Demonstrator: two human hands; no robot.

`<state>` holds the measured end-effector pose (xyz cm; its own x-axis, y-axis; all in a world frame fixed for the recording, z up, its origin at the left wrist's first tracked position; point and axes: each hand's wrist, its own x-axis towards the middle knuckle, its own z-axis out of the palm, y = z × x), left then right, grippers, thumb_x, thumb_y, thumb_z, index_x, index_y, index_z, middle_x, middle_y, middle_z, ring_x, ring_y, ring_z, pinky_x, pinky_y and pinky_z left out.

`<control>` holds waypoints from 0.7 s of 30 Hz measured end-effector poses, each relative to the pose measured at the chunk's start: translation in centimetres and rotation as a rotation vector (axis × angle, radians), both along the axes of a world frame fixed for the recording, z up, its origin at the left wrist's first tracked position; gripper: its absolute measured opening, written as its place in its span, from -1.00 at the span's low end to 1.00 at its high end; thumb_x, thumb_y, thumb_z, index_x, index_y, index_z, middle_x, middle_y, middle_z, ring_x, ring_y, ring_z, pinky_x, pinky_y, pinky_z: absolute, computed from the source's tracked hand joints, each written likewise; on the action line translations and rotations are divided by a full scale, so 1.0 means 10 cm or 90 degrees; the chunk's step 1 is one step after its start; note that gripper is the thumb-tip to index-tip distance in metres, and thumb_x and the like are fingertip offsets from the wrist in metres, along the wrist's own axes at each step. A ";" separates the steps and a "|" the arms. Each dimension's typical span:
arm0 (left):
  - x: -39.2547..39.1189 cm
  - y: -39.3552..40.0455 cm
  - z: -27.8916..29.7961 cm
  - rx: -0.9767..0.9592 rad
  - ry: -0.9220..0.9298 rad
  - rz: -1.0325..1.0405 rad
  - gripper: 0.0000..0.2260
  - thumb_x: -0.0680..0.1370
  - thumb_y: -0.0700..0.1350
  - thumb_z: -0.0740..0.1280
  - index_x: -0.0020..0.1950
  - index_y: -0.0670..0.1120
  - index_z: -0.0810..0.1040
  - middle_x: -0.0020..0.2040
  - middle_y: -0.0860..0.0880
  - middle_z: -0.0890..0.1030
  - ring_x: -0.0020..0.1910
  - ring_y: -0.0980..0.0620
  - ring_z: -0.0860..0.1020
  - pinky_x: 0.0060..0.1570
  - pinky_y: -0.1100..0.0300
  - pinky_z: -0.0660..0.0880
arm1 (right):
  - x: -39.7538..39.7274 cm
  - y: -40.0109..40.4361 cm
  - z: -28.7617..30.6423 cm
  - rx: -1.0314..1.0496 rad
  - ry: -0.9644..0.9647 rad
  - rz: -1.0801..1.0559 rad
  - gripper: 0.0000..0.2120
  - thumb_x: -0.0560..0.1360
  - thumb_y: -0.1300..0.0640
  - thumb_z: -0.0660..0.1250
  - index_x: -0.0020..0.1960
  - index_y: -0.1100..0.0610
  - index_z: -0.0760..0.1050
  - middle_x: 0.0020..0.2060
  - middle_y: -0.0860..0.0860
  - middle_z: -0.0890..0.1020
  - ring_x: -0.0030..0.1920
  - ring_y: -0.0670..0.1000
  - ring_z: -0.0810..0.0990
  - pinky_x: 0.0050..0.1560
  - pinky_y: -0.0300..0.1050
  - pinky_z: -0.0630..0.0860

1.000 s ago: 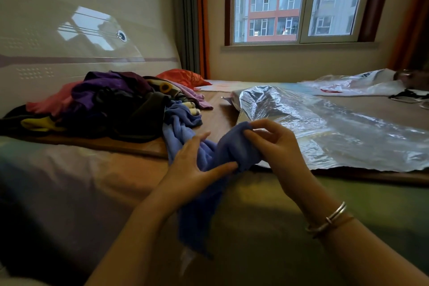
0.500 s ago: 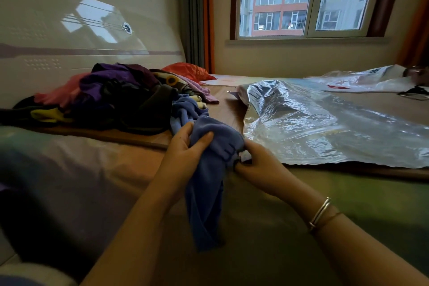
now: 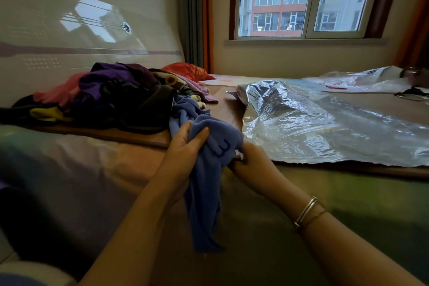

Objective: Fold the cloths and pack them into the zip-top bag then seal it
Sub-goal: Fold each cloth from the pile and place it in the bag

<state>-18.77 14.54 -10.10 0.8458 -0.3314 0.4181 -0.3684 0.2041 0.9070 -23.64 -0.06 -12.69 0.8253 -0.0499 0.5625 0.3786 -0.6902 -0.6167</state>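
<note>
A blue fleece cloth (image 3: pixel 209 183) hangs bunched over the bed's near edge, its far end trailing back to the pile. My left hand (image 3: pixel 183 158) grips its upper left fold, thumb on top. My right hand (image 3: pixel 250 165) holds the cloth's right edge by a small white label, fingers curled under. A heap of mixed cloths (image 3: pixel 111 97), purple, black, pink and yellow, lies at the left. The big clear zip-top bag (image 3: pixel 325 127) lies flat and crinkled to the right of my hands.
A wooden board (image 3: pixel 222 109) carries the pile and the bag. An orange cloth (image 3: pixel 185 71) lies behind the pile. More clear plastic (image 3: pixel 362 81) lies at the far right. The headboard (image 3: pixel 81 37) stands at the left, a window (image 3: pixel 299 0) behind.
My right hand has dropped from the top of the cloth to its right edge by the label. The left hand has shifted up onto the bunched fold. The cloth hangs lower.
</note>
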 end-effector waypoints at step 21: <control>-0.03 0.05 -0.12 0.121 -0.050 -0.113 -0.80 0.44 -0.23 0.44 -0.04 0.05 0.59 -0.21 0.17 0.68 -0.13 0.18 0.63 -0.21 0.40 0.53 | -0.30 -0.14 0.34 0.164 -0.004 0.072 -0.85 0.46 0.28 0.41 -0.14 0.32 0.45 -0.29 0.27 0.59 -0.26 0.03 0.58 -0.24 -0.10 0.49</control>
<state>-19.12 15.03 -11.28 0.7350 -0.5501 0.3964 -0.4129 0.1006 0.9052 -26.60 -1.42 -9.24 0.8299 -0.1003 0.5488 0.4490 -0.4637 -0.7638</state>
